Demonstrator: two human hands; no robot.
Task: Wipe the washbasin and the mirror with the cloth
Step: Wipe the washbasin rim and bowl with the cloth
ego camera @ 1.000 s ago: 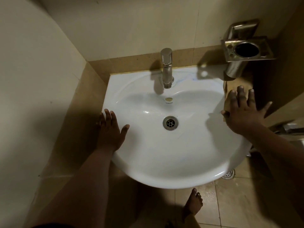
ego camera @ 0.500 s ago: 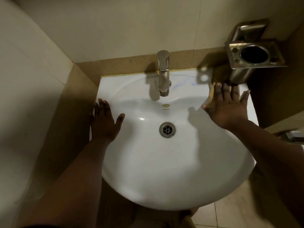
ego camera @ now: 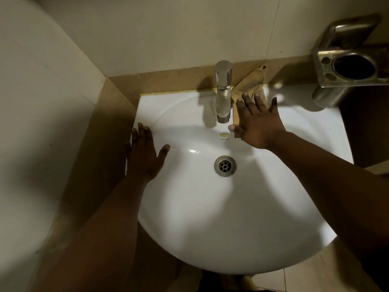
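The white washbasin [ego camera: 221,218] fills the middle of the head view, with its drain [ego camera: 225,166] at the centre. A tan cloth [ego camera: 249,86] lies on the back rim just right of the tap, one corner climbing the brown wall strip. My right hand [ego camera: 256,123] presses flat on the cloth with its fingers spread, covering the lower part of it. My left hand [ego camera: 145,154] rests flat on the basin's left rim, fingers apart, holding nothing. No mirror is in view.
A steel tap [ego camera: 222,91] stands at the back of the basin, right beside my right hand. A metal tumbler holder [ego camera: 353,68] juts from the wall at the upper right. Tiled walls close in on the left and behind.
My right hand has slid the cloth from the basin's right rim leftward along the back rim up to the tap. The left hand stayed on the left rim. The camera moved closer.
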